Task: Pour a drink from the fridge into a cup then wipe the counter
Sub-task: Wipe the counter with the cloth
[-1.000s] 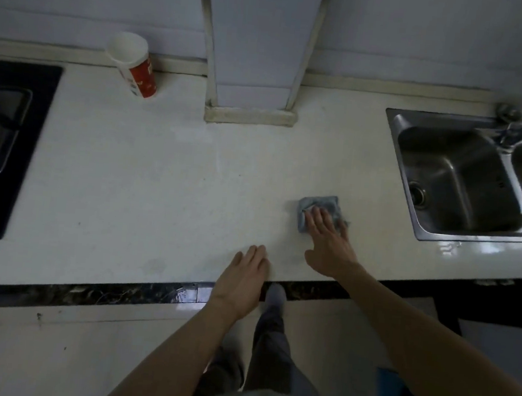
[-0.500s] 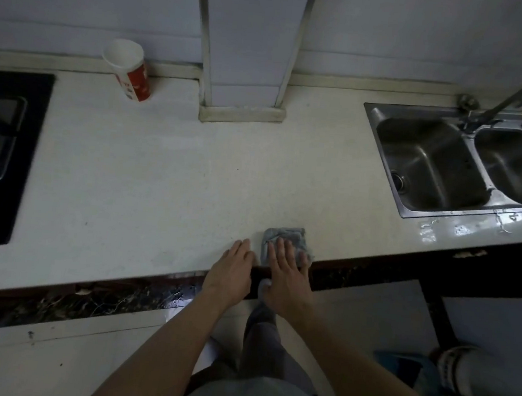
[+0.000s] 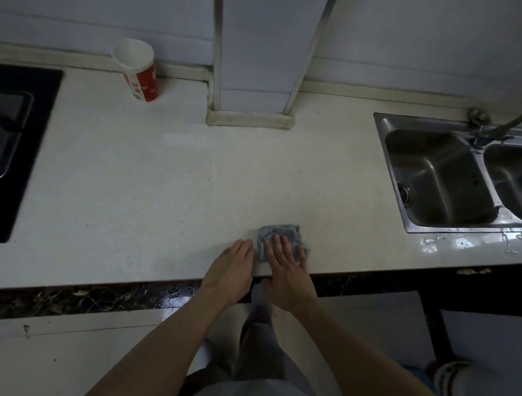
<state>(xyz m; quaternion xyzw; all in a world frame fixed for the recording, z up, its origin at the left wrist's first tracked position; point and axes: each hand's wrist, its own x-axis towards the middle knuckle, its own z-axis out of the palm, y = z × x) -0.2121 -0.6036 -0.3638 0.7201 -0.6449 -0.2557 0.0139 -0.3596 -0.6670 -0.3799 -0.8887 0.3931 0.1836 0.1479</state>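
pressing flat on the folded grey cloth (image 3: 282,236), the right hand (image 3: 288,271) has its fingers spread and laid on top of it rather than curled round it, so nothing is pinched, only pushed down. the cloth sits at the near edge of the counter (image 3: 166,183), about midway along it, between the stove and the sink. a second ago it lay further right and further in from the edge, closer to the sink; half a second ago it had already been dragged left and toward the edge, and it has hardly shifted since. the left hand (image 3: 231,269) lies just beside the cloth, palm down, fingers together and holding nothing, almost touching the right hand where a moment back the two were apart.

further out, the red and white paper cup (image 3: 138,68) stands near the back wall, well apart from the hands, and i cannot tell whether there is drink in it. the stove (image 3: 8,150) is at the far left, the steel sink (image 3: 463,177) at the right with wet streaks along its front rim.

to my eye the pouring is over and the wiping is under way, with this stroke ended at the edge. the left half of the counter looks not yet covered.
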